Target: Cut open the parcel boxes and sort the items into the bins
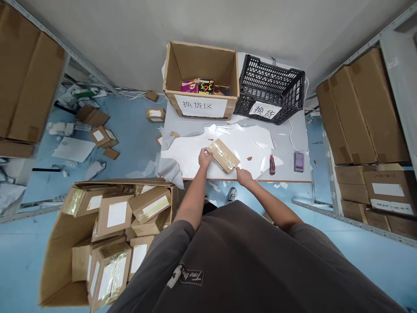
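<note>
A small brown cardboard box (223,155), with shiny clear tape along its top, is tilted over the white-covered table. My left hand (205,158) grips its left corner, fingers bent round the edge. At the box's lower right corner, my right hand (244,176) is closed with its fingertips against the cardboard; a small dark spot shows there, too small to make out. To the right lies a red and black utility knife (272,165), touched by neither hand. White paper scraps (261,144) and torn brown bits surround the box.
Behind stand an open carton (202,114) holding colourful packs and a black plastic crate (241,106). A phone (299,161) lies at the table's right. On my left, a large carton (54,261) holds several taped boxes. Shelves with cartons (355,117) flank both sides.
</note>
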Motion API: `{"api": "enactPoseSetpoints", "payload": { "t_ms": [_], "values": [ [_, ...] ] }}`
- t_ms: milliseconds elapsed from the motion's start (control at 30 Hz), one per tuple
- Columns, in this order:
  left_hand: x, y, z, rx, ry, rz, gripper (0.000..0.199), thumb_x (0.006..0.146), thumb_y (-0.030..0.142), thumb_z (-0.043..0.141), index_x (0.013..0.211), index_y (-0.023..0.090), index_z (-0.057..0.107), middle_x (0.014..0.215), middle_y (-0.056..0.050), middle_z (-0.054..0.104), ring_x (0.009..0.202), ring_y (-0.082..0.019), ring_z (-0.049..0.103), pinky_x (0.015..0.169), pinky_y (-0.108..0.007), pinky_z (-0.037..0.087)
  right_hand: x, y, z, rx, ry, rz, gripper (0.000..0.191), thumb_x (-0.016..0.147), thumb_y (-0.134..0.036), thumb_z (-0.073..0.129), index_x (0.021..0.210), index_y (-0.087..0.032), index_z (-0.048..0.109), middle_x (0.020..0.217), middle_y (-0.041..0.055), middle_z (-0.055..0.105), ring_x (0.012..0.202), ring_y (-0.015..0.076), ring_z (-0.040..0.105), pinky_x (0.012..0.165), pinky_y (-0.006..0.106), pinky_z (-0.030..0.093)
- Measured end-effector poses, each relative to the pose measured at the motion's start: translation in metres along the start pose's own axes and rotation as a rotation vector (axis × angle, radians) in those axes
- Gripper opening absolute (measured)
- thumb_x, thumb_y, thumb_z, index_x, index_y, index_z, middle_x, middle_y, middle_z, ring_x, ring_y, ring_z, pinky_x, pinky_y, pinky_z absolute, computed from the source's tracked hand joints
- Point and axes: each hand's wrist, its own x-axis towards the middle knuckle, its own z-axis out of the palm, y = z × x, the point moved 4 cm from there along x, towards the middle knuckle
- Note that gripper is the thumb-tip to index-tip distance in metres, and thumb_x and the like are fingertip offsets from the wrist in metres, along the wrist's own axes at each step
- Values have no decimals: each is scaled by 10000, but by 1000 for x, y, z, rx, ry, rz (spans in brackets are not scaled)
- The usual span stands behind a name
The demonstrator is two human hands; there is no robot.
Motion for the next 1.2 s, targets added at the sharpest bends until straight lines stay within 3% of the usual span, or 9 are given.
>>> {"api": "enactPoseSetpoints", "payload": {
  "t_ms": [100,167,233,300,333,400,600,867,1200],
  "values": [
    [-6,11,-8,105,101,110,456,973,343,692,1413,244,623,1473,-126,675,1397,-319,590,1160,-434,491,-9,15,4,41,53,28,341,1088,-221,549,1422,-153,542,1322,265,729,1263,335,721,989,373,540],
    [-15,24,-10,233,119,309,489,971,307,678,1448,211,626,1508,-178,628,1443,-367,531,1200,-489,460,-17,31,9,148,91,48,263,1126,-263,494,1365,-172,557,1232,225,764,1127,308,770,908,335,553],
    [-29,39,-1,390,-64,600,497,952,248,663,1448,212,652,1502,-177,622,1450,-375,513,1226,-505,438,-24,49,16,345,123,49,218,1154,-309,446,1314,-207,551,1026,121,791,879,249,799,792,285,555],
    [-47,48,16,569,-360,866,554,888,216,705,1440,242,671,1517,-139,619,1481,-375,481,1238,-516,420,-26,62,23,587,163,31,191,1158,-344,424,1275,-242,536,794,-1,729,636,197,750,685,249,542],
    [-55,50,23,662,-475,956,600,848,213,738,1443,258,671,1542,-120,606,1501,-380,457,1236,-522,413,-24,66,26,703,190,20,183,1154,-356,420,1261,-255,528,717,-43,683,564,185,719,648,241,536],
    [-65,55,32,835,-555,1045,657,798,215,783,1443,279,670,1577,-106,583,1505,-393,438,1211,-532,406,-17,68,29,891,249,3,169,1133,-372,432,1238,-272,518,656,-83,629,505,177,687,605,239,535],
    [-62,70,41,1044,-530,1076,571,829,225,808,1388,293,715,1365,-130,689,1339,-367,560,1127,-519,395,15,55,33,1123,281,-5,132,1086,-391,475,1160,-293,522,655,-105,619,465,152,656,530,223,523],
    [-69,65,52,1008,-484,902,527,805,368,889,1278,191,738,1346,-178,675,1318,-392,598,1105,-506,406,18,55,41,1166,192,18,81,1075,-310,539,1011,-262,521,707,-78,664,466,114,631,514,193,500],
    [-79,72,58,1015,-408,748,653,744,310,931,1316,150,661,1384,-192,657,1331,-376,567,1162,-502,394,28,59,36,873,146,-36,186,1156,-359,461,1050,-253,572,718,-54,670,513,128,632,590,207,486]
  ]
}}
